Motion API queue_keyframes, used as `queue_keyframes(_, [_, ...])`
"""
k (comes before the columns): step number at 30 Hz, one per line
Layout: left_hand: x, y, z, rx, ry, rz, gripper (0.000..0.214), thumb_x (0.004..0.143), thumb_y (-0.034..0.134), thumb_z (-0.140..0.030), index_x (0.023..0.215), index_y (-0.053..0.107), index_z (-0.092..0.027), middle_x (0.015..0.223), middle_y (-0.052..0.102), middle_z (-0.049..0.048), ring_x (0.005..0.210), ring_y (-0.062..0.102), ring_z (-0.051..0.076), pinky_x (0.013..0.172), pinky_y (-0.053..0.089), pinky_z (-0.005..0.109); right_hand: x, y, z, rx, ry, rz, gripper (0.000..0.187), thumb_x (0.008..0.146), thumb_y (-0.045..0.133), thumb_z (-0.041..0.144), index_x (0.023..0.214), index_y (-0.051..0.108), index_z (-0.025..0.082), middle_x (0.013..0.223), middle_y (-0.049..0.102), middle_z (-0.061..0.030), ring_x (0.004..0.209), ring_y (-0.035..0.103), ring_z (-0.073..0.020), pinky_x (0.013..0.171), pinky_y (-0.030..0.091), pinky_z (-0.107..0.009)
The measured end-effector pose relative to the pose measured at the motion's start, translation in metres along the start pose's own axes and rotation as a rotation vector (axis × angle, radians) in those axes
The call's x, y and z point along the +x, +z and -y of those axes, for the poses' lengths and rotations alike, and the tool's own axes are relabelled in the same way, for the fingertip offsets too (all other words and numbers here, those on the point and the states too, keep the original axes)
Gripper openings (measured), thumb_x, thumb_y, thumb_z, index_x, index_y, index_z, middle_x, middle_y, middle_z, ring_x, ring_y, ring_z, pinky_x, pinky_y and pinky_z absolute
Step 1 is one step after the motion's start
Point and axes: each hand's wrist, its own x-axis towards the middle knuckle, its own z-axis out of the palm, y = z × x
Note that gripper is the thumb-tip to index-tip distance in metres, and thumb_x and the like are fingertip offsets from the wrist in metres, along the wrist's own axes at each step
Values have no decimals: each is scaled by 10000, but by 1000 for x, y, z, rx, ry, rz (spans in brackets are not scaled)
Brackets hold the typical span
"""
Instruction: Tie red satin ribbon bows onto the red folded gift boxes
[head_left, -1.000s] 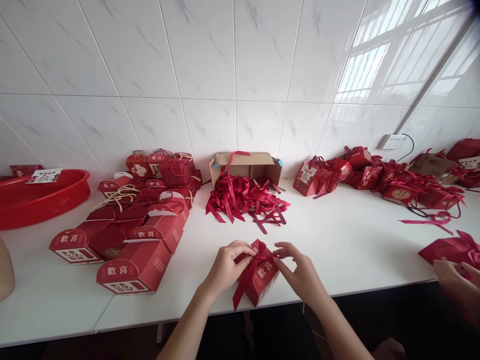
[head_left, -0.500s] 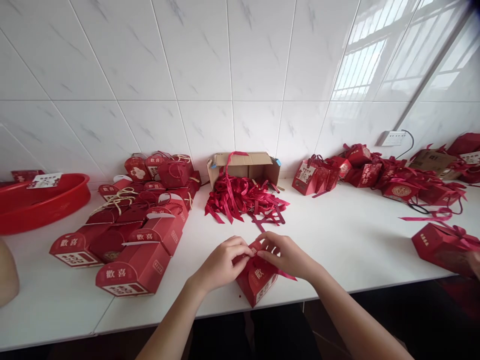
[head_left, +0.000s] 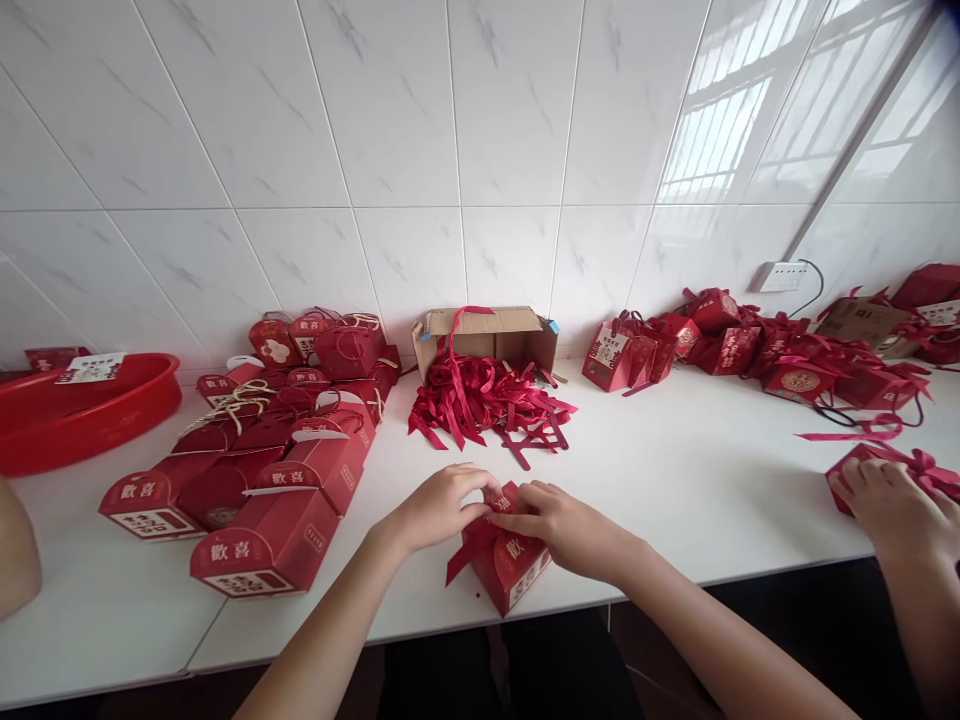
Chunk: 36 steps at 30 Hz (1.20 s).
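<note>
A small red gift box (head_left: 511, 578) with gold characters stands near the table's front edge, one corner towards me. Around its top runs a red ribbon (head_left: 466, 550), one tail hanging out on the left. My left hand (head_left: 444, 508) is closed at the top left of the box, thumb and fingertips pinching the ribbon. From the right, my right hand (head_left: 559, 522) also pinches at the ribbon on the box's top, its index finger pointing left across it. The fingers hide the spot where the ribbon crosses.
Beyond the box, red ribbons (head_left: 487, 395) spill from a cardboard box (head_left: 487, 322). Red gift boxes (head_left: 277, 530) are grouped on the left, near a red basin (head_left: 142, 400). At right, a co-worker's hand (head_left: 896, 500) rests on a ribboned box (head_left: 844, 470); more boxes (head_left: 799, 380) lie behind.
A ribbon tail now hangs on the gift box's left; earlier one showed on its right. My right hand has lowered slightly. The co-worker's hand has come onto the box at right.
</note>
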Motion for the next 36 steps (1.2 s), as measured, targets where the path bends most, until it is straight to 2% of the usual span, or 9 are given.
queue_keyframes(7, [7, -6, 5, 104, 88, 67, 220, 827, 503, -74, 848, 667, -220, 861, 681, 6, 860, 583, 172, 808, 429, 281, 2, -2, 1, 35, -12, 56, 569, 824, 454, -28, 1250, 576, 329, 911, 468, -53, 825, 433, -177, 720, 412, -270])
queue_keyframes(12, [7, -5, 9, 44, 29, 91, 174, 824, 492, -98, 815, 623, -212, 857, 630, 12, 860, 556, 175, 780, 432, 281, 1, 4, -3, 169, -6, 22, 573, 801, 463, -53, 1187, 625, 338, 923, 434, -36, 822, 413, -158, 703, 397, -238])
queue_keyframes(18, [2, -3, 8, -152, -34, 215, 60, 827, 533, -212, 882, 546, -230, 1057, 523, 25, 1033, 503, 178, 951, 418, 327, 1, 6, -8, 288, -1, 7, 558, 802, 439, -68, 1122, 666, 329, 907, 407, -32, 833, 396, -158, 713, 394, -244])
queue_keyframes(22, [2, 1, 13, -193, -108, 296, 108, 850, 533, -324, 917, 562, -244, 1309, 411, 46, 1252, 376, 222, 1010, 394, 372, 1, 7, -9, 316, -7, 0, 512, 820, 461, -43, 1113, 677, 316, 899, 410, -36, 842, 402, -163, 734, 410, -260])
queue_keyframes(25, [3, 4, 16, -213, -136, 324, 167, 864, 516, -391, 845, 568, -234, 1398, 343, 36, 1325, 293, 244, 1027, 382, 394, 1, 9, -10, 337, -14, -16, 485, 834, 480, -20, 1135, 670, 309, 911, 423, -40, 851, 412, -160, 752, 424, -266])
queue_keyframes(30, [2, 5, 20, -334, -39, 327, 184, 768, 663, -365, 807, 563, -215, 1408, 373, 56, 1341, 298, 256, 1082, 330, 422, -1, 10, -10, 372, -7, -24, 480, 844, 459, -15, 1125, 676, 308, 958, 432, -53, 910, 427, -168, 772, 448, -275])
queue_keyframes(36, [1, 3, 25, -406, -23, 284, 93, 823, 607, -307, 822, 672, -240, 1439, 424, 35, 1397, 243, 234, 1130, 233, 453, -3, 13, -11, 395, 9, -51, 428, 861, 483, 26, 1131, 676, 296, 973, 457, -61, 892, 449, -164, 749, 463, -280])
